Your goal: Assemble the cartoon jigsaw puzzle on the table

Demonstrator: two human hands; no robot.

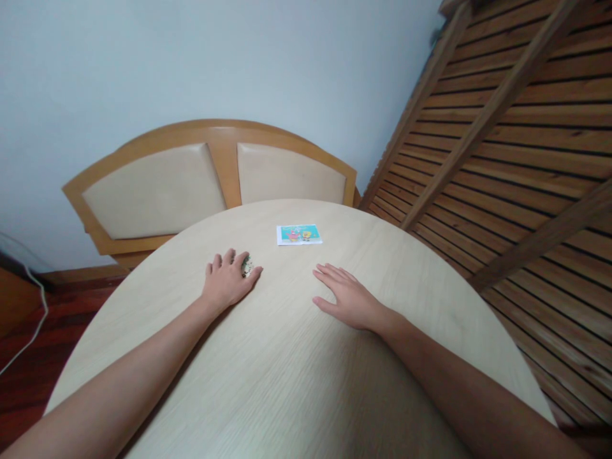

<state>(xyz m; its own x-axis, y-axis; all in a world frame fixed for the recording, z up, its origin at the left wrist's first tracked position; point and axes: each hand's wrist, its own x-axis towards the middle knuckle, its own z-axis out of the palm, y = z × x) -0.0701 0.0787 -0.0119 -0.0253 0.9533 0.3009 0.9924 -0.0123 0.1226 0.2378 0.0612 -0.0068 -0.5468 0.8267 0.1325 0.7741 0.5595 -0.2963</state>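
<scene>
My left hand (227,280) rests on the round table (268,382) with its fingers spread over a small heap of whitish and green bits (247,266). Only part of that heap shows, between thumb and forefinger; its kind is too small to make out. Palm down and fingers stretched out, my right hand (351,296) is at the tabletop with nothing in it. Beyond both hands lies a white-edged card (300,234) with a teal picture of a pink and a yellow cartoon figure. Neither hand touches the card.
Behind the table stands a wooden headboard (224,134) with cream padded panels, against a pale wall (229,57). Wooden slats (502,146) lean along the right side. At the left, a white cable (43,299) hangs above the dark red floor (71,319).
</scene>
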